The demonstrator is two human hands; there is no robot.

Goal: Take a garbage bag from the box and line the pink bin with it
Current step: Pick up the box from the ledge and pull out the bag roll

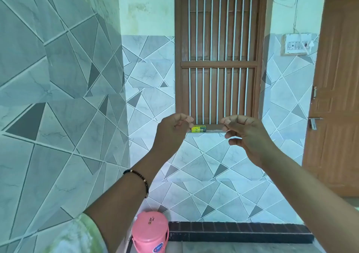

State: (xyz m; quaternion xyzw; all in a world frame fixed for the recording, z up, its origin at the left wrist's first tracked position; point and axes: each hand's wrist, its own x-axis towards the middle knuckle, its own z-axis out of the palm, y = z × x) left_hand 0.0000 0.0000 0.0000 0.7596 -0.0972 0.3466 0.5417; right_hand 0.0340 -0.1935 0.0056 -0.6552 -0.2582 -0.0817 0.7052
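**Garbage bag box still on the sill, hands raised before it**

The garbage bag box (198,129) sits on the window ledge (213,130), a small yellow and green carton lying flat at the foot of the barred wooden window (219,58). It appears between the two raised hands, though it lies further back, against the wall, so neither hand touches it.

The left hand (172,131) is curled, thumb pressed to the fingertips as if pinching something thin. The right hand (245,134) does the same with its upper fingers, while the lower fingers hang loose. The hands are held well apart at the same height. A faint, pale edge seems to run from the right fingertips toward the left, which could be a thin clear bag being stretched out; the picture is too soft to be sure, so I cannot tell whether the hands are clamped on a bag or on nothing.

Held up and apart like this, the hands look ready to spread a film open, which would fit the step of unfolding a bag before lining.

The pink bin (150,231) stands on the floor below, close to the tiled wall, under the left forearm. Its top looks closed by a pink lid, so lining has probably not started. A brown door (338,97) stands at the right.
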